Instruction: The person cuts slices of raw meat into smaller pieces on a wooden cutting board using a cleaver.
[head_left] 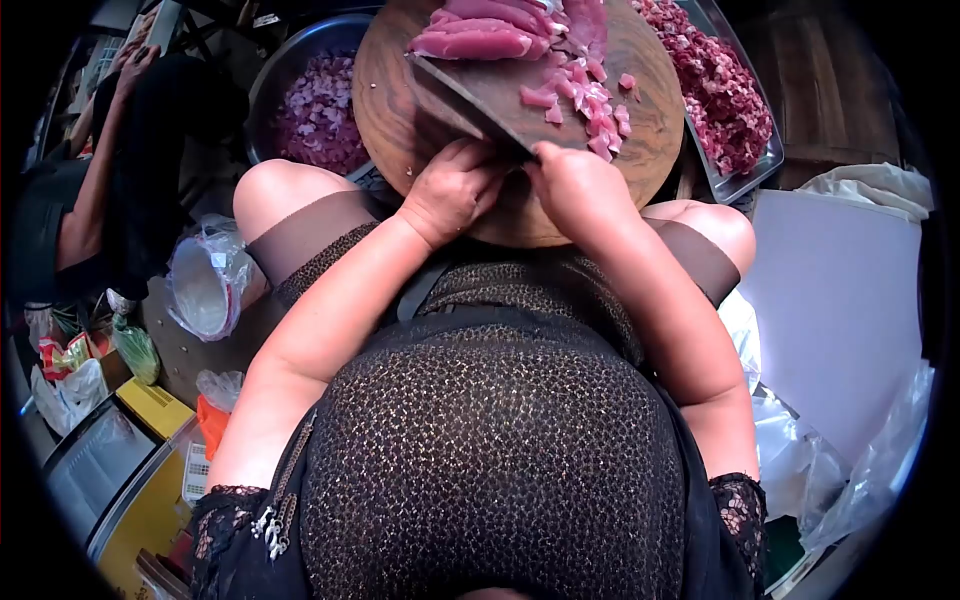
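A cleaver (478,105) is tilted over the round wooden chopping board (400,110), its broad blade pointing up and to the left. My right hand (585,190) is closed at the blade's near end, and the handle is hidden in it. My left hand (450,195) is curled beside the lower blade, close to the right hand. Its fingertips are partly hidden, so I cannot tell what they hold. Beyond the blade lie thick strips of pink raw meat (480,38). Small diced meat pieces (600,120) are scattered on the board's right side.
Left of the board stands a metal bowl (265,85) of diced pale meat; on the right is a metal tray (768,165) of chopped red meat. A plastic-wrapped tub (205,290) sits by my left knee. Another person (90,200) sits at the far left.
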